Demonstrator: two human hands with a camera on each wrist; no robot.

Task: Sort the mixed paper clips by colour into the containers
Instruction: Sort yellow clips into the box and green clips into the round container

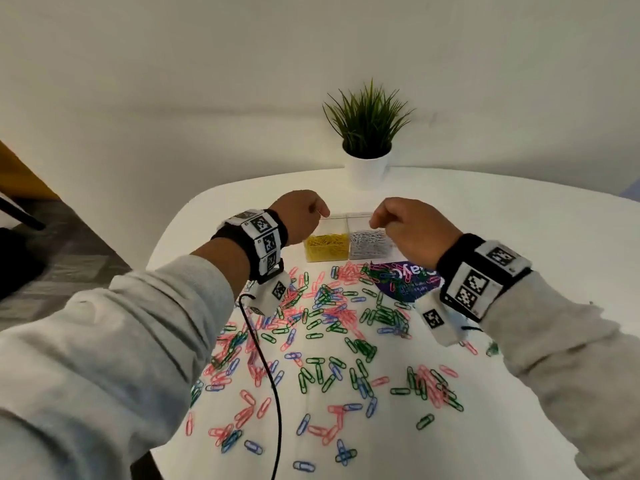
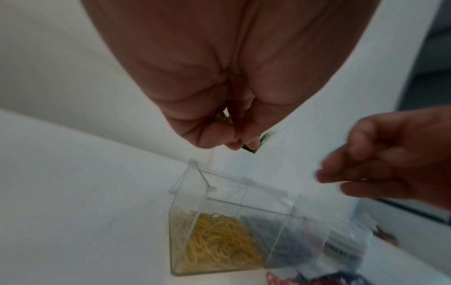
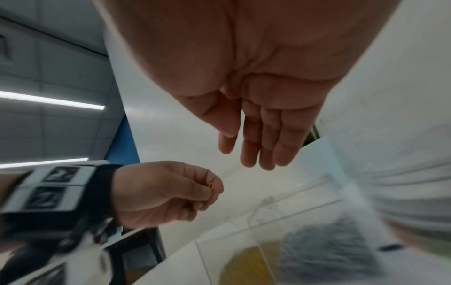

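Observation:
Two clear boxes stand side by side at the far middle of the table: the yellow-clip box [image 1: 331, 226] [image 2: 244, 204] on the left and the white-clip box [image 1: 364, 223] on the right. My left hand [image 1: 322, 213] [image 2: 234, 143] [image 3: 210, 192] hovers over the yellow box, fingers curled, pinching yellow paper clips [image 2: 220, 115] [image 3: 210, 185]. Over the white box hangs my right hand [image 1: 375, 223] [image 3: 256, 154] [image 2: 341, 179], fingers nearly straight, with nothing in it. Mixed pink, green and blue clips [image 1: 329, 306] lie scattered nearer to me.
A potted plant [image 1: 369, 133] stands behind the boxes at the table's far edge. A purple printed packet [image 1: 405, 278] lies just in front of the white box, under my right wrist. A black cable [image 1: 263, 358] runs from the left wrist across the clips.

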